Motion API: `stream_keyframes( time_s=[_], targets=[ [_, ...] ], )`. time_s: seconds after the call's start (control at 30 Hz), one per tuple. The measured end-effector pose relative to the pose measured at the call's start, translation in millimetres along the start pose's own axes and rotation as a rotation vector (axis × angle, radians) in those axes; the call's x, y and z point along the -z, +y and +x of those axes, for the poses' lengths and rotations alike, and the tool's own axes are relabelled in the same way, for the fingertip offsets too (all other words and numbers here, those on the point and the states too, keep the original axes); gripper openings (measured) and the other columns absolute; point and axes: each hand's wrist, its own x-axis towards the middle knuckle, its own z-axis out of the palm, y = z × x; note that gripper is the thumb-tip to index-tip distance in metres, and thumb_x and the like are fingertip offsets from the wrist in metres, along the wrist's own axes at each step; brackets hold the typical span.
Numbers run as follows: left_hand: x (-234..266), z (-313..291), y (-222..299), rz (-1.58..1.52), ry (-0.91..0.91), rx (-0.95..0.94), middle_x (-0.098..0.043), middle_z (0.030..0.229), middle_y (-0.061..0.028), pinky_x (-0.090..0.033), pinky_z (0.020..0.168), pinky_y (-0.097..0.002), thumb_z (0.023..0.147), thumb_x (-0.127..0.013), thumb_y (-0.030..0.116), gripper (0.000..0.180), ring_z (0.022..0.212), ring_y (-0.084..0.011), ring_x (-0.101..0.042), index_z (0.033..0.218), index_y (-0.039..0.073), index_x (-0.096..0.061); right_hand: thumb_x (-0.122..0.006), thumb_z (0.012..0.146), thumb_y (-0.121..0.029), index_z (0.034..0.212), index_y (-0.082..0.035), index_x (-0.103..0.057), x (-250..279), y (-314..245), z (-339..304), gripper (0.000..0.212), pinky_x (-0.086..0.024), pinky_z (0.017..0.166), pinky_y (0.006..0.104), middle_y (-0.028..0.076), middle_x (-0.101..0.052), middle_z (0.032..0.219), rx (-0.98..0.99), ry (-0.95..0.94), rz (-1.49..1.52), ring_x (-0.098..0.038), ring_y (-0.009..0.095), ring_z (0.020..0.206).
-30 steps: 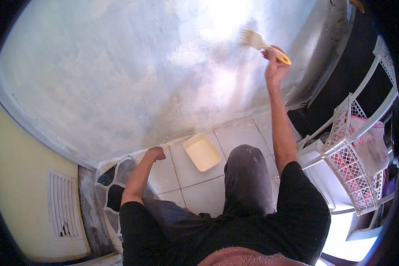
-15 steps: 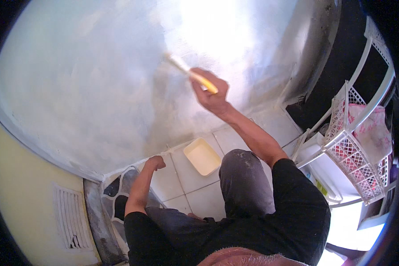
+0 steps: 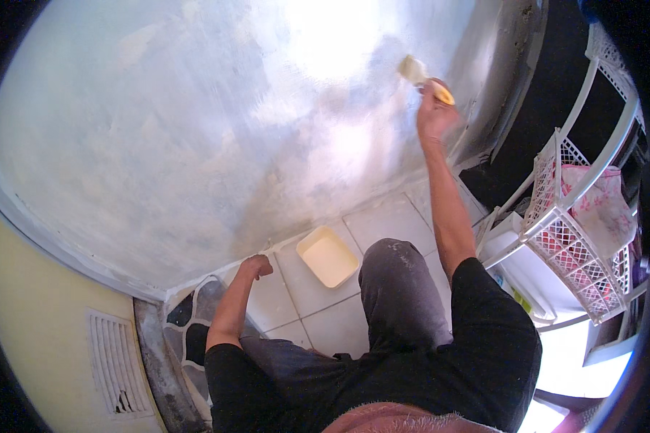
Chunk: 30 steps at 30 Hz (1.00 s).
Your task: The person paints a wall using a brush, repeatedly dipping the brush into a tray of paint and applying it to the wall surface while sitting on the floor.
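Note:
My right hand (image 3: 434,119) is closed around the yellow handle of a paintbrush (image 3: 414,71), slightly smeared by motion. The brush's pale bristles point up and left at the patchy white and light-blue wall (image 3: 188,144); whether they touch it I cannot tell. Low by the foot of the wall, my left hand (image 3: 256,267) is curled into a loose fist, with nothing showing in it. A cream square tub (image 3: 328,257) rests on the floor tiles between my left hand and my raised knee, its inside pale.
White tiles (image 3: 332,321) cover the floor. At the right stands a white rack with a lattice basket (image 3: 574,260) holding cloth. Stone-patterned flooring (image 3: 195,339) lies at the lower left, near a yellowish panel with a slatted vent (image 3: 112,361).
My right hand has swept the paintbrush to the right and somewhat up along the wall. My left hand and the tub have stayed nearly in place.

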Motion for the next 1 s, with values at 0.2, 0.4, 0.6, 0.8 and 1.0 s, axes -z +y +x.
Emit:
stream_keyframes(
  time_s=[0.2,0.4,0.6,0.8,1.0],
  targets=[
    [-6.4,15.4,-16.2,-0.09,-0.059,0.004,-0.065,0.077,-0.0148,-0.053,0.052,-0.0342,0.071,-0.052,0.016,0.022,0.063,-0.0238,-0.067,0.074,-0.003,-0.063,-0.066,0.078,-0.011,0.095,-0.006,-0.066,-77.8,-103.7,-88.9,0.018,-0.052,0.061,0.0288,0.013,-0.067,0.088,0.209,-0.418,0.222,-0.067,0.024,0.07],
    [-8.0,13.8,-19.3,-0.085,-0.083,0.024,-0.066,0.079,-0.0125,-0.053,0.053,-0.0334,0.073,-0.053,0.018,0.023,0.061,-0.0228,-0.065,0.076,-0.003,-0.064,-0.066,0.079,-0.003,0.097,-0.001,-0.065,-89.2,-125.9,-103.8,0.019,-0.047,0.052,0.0211,0.01,-0.068,0.084,0.33,-0.525,0.337,-0.061,0.011,0.062],
    [-4.1,-1.9,-7.4,-0.113,-0.005,0.011,-0.066,0.077,-0.0128,-0.053,0.056,-0.0328,0.073,-0.051,0.016,0.022,0.061,-0.0221,-0.065,0.077,-0.001,-0.065,-0.064,0.082,-0.009,0.095,-0.003,-0.067,-35.4,-29.1,-9.0,0.015,-0.051,0.061,0.0237,0.008,-0.069,0.083,0.249,-0.066,-0.012,-0.065,0.01,0.072],
    [-3.8,9.0,-8.1,-0.11,-0.108,0.051,-0.067,0.075,-0.0122,-0.053,0.057,-0.0329,0.074,-0.049,0.015,0.022,0.062,-0.021,-0.065,0.076,0.0,-0.065,-0.066,0.081,-0.017,0.093,-0.009,-0.069,-33.2,-29.7,-8.1,0.015,-0.049,0.054,0.0278,0.012,-0.065,0.07,0.233,-0.004,-0.273,-0.063,0.016,0.058],
    [-2.0,12.7,-15.8,-0.076,-0.08,0.008,-0.067,0.074,-0.012,-0.054,0.06,-0.0327,0.074,-0.048,0.016,0.025,0.064,-0.0208,-0.066,0.078,0.0,-0.066,-0.069,0.074,-0.014,0.095,-0.011,-0.065,-104.2,-131.0,-109.3,0.021,-0.051,0.056,0.0326,0.012,-0.066,0.083,0.271,-0.498,0.284,-0.064,0.027,0.064]
  ],
)
